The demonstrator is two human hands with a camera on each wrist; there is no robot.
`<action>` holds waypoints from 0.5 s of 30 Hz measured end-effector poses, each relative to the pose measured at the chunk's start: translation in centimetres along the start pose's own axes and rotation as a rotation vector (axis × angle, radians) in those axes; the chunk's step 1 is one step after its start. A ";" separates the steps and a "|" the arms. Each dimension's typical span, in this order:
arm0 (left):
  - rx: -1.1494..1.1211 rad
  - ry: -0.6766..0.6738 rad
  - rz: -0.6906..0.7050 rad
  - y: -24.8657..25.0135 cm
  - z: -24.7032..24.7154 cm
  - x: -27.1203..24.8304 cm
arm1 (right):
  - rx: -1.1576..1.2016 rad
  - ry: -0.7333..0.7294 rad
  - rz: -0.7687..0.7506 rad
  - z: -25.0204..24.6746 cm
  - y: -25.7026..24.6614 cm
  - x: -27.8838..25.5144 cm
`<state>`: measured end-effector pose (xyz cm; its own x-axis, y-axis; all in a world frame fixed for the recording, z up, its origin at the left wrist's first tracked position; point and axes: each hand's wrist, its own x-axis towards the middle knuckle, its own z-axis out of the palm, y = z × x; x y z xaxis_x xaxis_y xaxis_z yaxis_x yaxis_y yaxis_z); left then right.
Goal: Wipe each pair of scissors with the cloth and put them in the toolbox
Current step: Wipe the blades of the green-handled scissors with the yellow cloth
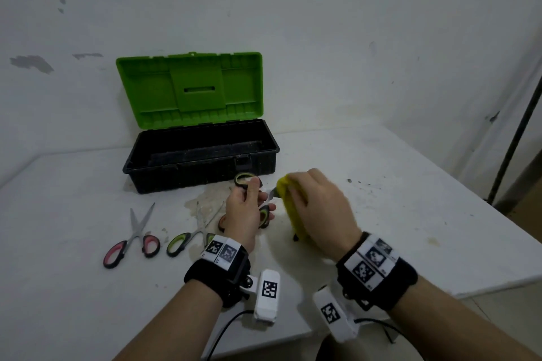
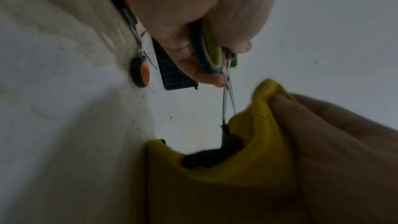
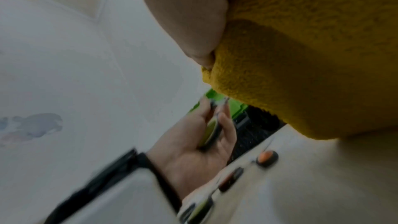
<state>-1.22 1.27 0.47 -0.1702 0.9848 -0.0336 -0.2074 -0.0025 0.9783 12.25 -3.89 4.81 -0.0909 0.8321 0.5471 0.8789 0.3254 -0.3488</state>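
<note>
My left hand (image 1: 249, 208) grips a pair of green-handled scissors (image 1: 245, 179) by the handles, just in front of the toolbox. In the left wrist view the green handle (image 2: 212, 52) shows between my fingers, and the thin blades (image 2: 228, 98) run into the yellow cloth (image 2: 254, 142). My right hand (image 1: 319, 205) holds the yellow cloth (image 1: 289, 199) bunched around the blades; in the right wrist view the cloth (image 3: 301, 57) fills the upper right. The toolbox (image 1: 202, 152) is black with its green lid (image 1: 190, 88) standing open.
On the white table (image 1: 381, 184) lie pink-handled scissors (image 1: 132, 240) at the left, green-handled scissors (image 1: 187, 237) beside them, and orange-handled scissors (image 2: 142, 72) partly hidden under my left hand. A stain marks the table before the toolbox. The table's right edge is near.
</note>
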 end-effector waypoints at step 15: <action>0.008 -0.049 0.001 0.1 0.0 -0.1 | 0.029 0.069 0.192 -0.4 2.7 2.0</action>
<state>-1.23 1.21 0.56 -0.1229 0.9922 -0.0226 -0.1993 -0.0024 0.9799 14.63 -1.53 5.27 0.1101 0.8476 0.5192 0.8630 0.1776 -0.4730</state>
